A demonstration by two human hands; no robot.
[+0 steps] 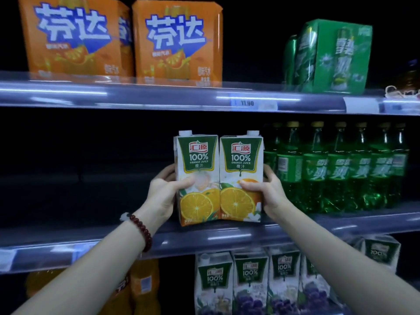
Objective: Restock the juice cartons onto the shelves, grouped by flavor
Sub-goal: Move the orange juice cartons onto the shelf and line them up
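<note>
Both hands grip two orange juice cartons pressed side by side: left hand [164,196] on the left carton [196,178], right hand [270,196] on the right carton [241,176], upright at the middle shelf [204,237] edge, beside green bottles [336,169].

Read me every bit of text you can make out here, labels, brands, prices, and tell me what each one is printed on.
"汇源 100% ORANGE JUICE 橙汁": left orange juice carton, in the left hand.
Same text: right orange juice carton, in the right hand.
"芬达": two orange packs on the top shelf.
"11.90": price tag on the shelf rail.
"100%": grape juice cartons below; the rest is blurred.
Green bottles and green pack: too blurred to read.
</note>
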